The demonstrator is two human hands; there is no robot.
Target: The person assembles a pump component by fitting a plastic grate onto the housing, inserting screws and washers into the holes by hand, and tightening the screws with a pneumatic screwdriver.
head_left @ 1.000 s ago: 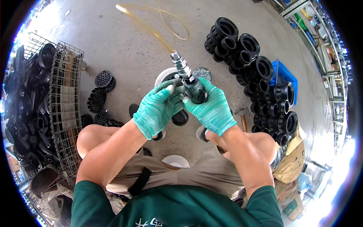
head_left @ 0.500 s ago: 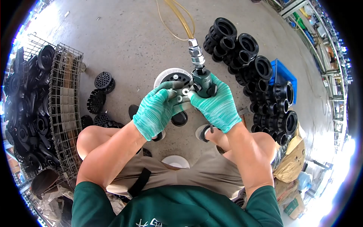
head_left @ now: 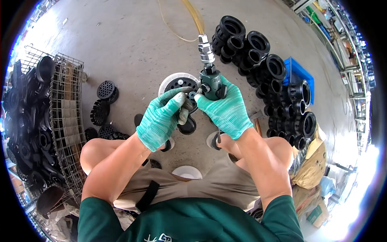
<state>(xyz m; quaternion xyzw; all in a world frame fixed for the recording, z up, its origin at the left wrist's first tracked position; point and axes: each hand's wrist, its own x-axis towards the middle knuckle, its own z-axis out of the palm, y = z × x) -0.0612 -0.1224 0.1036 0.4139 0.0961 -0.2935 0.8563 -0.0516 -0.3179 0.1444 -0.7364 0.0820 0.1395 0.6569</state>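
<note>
A right hand grips an air tool. The left hand has curled closed, hiding small rings seen moments earlier, likely keeping them within reach.

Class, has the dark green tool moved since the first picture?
Yes: judged against the white-rimmed disc, the dark green tool in the right hand has shifted rightward and farther from the wearer.
</note>
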